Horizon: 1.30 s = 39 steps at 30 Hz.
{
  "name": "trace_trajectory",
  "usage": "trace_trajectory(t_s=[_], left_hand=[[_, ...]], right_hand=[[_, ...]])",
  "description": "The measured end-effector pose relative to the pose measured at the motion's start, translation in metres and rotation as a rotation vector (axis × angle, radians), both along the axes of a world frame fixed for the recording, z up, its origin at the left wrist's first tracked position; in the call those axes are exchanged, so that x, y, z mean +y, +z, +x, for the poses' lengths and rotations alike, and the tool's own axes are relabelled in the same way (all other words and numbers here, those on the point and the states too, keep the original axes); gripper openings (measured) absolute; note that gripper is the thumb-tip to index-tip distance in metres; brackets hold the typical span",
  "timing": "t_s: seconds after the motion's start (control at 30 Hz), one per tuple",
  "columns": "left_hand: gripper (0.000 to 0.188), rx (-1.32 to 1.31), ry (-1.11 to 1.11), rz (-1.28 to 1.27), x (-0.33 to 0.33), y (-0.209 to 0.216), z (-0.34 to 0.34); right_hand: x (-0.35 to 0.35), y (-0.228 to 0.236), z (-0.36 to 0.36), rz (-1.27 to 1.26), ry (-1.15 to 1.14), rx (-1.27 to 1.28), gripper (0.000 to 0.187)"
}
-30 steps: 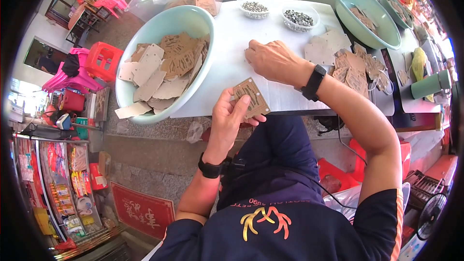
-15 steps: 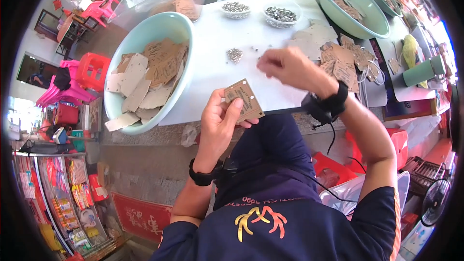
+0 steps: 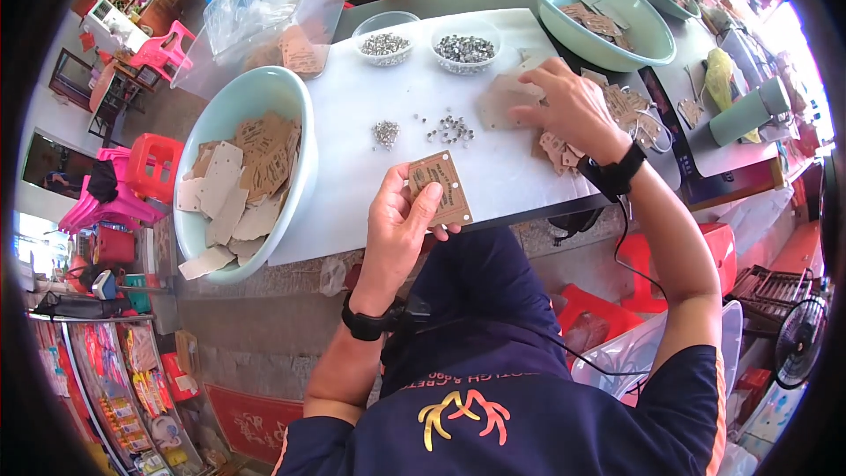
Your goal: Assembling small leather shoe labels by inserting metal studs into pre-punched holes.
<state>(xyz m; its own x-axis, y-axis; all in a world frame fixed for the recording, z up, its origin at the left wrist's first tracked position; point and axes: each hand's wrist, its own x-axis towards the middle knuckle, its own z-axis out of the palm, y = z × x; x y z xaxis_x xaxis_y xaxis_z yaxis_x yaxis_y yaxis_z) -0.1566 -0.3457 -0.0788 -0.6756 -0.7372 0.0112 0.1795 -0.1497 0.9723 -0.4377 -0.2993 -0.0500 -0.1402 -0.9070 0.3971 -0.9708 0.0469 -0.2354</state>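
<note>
Near the table's front edge, my left hand [image 3: 393,227] grips a square brown printed card [image 3: 441,183], thumb flat on its face; small holes show at its corners. My right hand [image 3: 577,116] hovers with fingers apart above the right side of the table, over brown and greyish cards [image 3: 559,155]. Whether its fingertips touch any card I cannot tell. Between the hands and farther back lie a small heap of silvery metal pieces [image 3: 385,133] and a looser scatter of metal pieces [image 3: 452,130].
Two clear bowls of metal pieces, one left [image 3: 386,48] and one right [image 3: 465,52], stand at the back. A pale green basin [image 3: 305,159] with many cards is on the left; another basin [image 3: 617,60] sits at the far right. A green tumbler [image 3: 749,113] lies right.
My right hand has moved right, from beside the metal pieces to above the cards, and its fingers have spread. My left hand keeps hold of the card. The whole view has shifted.
</note>
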Motion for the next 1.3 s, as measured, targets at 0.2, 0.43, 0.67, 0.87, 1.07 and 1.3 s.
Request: trace_trajectory(t_s=[0.2,0.43,0.67,0.87,1.07,1.3], left_hand=[[0.024,-0.011,-0.006,-0.002,-0.002,-0.004,0.001],[0.023,0.018,0.035,0.007,-0.002,-0.004,0.004],[0.022,0.096,0.043,0.029,0.003,0.008,0.002],[0.021,0.163,0.08,0.08,0.011,0.018,0.001],[0.022,0.147,0.061,0.096,0.016,0.029,0.002],[0.021,0.151,0.212,0.033,0.019,0.018,-0.003]], right_hand=[[-0.006,0.001,0.002,0.223,-0.029,0.062,0.038],[-0.004,0.009,-0.013,0.131,0.143,-0.311,0.024],[0.019,0.032,0.012,0.221,0.091,-0.992,0.022],[0.037,0.009,0.058,0.172,0.14,-1.447,0.03],[0.044,-0.001,0.076,0.126,0.18,-1.708,0.026],[0.053,-0.005,0.083,0.095,0.242,-1.844,0.016]])
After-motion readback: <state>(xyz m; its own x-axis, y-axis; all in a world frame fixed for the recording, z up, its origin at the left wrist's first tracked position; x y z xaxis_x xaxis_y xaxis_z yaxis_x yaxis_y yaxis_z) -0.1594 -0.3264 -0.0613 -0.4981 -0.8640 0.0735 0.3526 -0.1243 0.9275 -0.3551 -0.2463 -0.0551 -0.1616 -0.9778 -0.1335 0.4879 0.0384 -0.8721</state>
